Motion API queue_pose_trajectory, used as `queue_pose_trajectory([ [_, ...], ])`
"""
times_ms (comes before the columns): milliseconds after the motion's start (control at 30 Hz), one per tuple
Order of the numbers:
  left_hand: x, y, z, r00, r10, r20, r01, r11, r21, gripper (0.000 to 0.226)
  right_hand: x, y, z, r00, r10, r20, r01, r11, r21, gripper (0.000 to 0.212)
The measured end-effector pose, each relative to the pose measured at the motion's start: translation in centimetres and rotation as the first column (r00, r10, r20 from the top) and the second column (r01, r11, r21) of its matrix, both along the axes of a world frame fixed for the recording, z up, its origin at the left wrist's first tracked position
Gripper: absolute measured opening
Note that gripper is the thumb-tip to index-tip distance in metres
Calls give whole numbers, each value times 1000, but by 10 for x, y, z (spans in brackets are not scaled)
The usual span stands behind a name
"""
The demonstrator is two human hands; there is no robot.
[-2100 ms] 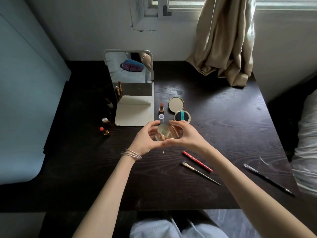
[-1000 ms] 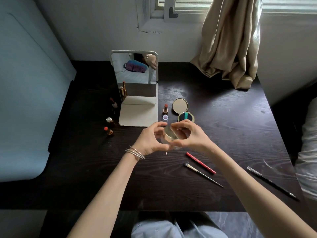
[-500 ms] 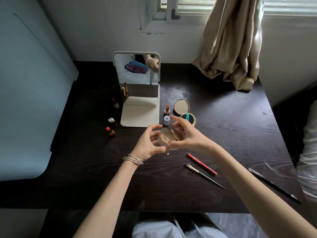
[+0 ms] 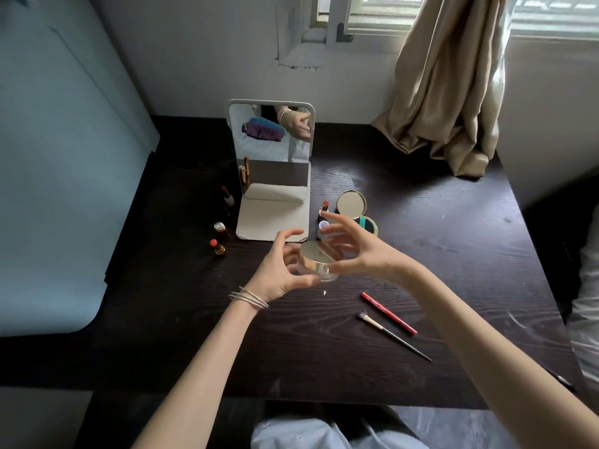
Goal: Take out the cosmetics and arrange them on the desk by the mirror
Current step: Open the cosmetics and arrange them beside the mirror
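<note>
Change: since half a second ago the right hand's fingers have lifted and spread above the gold lid, where they had lain closer over it; the jar sits at much the same spot in front of the mirror.
Jar [image 4: 316, 262]: round, clear body with a gold lid, held above the desk [image 4: 453, 241] between both hands, near the mirror's base.
Left hand [image 4: 280, 272]: grasps the jar from its left side, thumb underneath at the front, fingers curled round the far side; thin bangles [image 4: 248, 298] circle the wrist.
Right hand [image 4: 353, 246]: fingers fanned and bent over the lid; the thumb seems to touch the jar's right side, though motion blur makes the contact hard to judge, so I cannot tell if it grips.
Mirror [image 4: 270, 132]: upright on a pale folded base, towards the back of the desk, reflecting a hand and a blue-purple bundle.
Left of mirror: three lipsticks [image 4: 217, 247] standing in a loose line.
Right of mirror: one lipstick [image 4: 324, 207], a small white-capped bottle [image 4: 322, 229] and an open gold compact [image 4: 355, 210], all close together just beyond the right fingertips.
Front right: red pencil [image 4: 389, 313] and slim brush [image 4: 392, 335] lying side by side, slanted, near but apart.
Back right: beige curtain [image 4: 447, 85] hanging onto the desk corner.
</note>
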State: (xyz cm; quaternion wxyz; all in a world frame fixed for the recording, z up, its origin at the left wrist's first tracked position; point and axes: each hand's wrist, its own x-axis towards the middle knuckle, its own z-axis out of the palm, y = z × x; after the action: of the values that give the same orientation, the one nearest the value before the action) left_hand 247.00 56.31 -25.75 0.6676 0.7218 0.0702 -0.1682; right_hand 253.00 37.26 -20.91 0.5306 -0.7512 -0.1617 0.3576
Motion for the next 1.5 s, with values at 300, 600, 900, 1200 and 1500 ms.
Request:
queue_pose_trajectory([
  [300, 3, 7, 0, 997, -66, 33, 63, 994, 85, 85, 1, 18, -5, 994, 73, 78, -61, 987, -150, 85],
  [600, 7, 6, -1, 986, -166, 30, 158, 971, 180, 90, 3, 19, -6, 952, 208, 223, -125, 934, -334, 95],
  [900, 11, 0, 0, 976, -212, 46, 203, 968, 148, 92, 1, 2, 5, 977, 129, 173, -99, 980, -172, 78],
  [1200, 10, -1, -5, 968, -218, 121, 198, 968, 154, 92, 4, -26, -6, 994, -78, -77, 82, 995, 54, 77],
  [1500, 3, 10, -17, 970, -151, 192, 114, 975, 190, 93, -4, -39, -30, 984, -156, -85, 161, 985, 56, 73],
])
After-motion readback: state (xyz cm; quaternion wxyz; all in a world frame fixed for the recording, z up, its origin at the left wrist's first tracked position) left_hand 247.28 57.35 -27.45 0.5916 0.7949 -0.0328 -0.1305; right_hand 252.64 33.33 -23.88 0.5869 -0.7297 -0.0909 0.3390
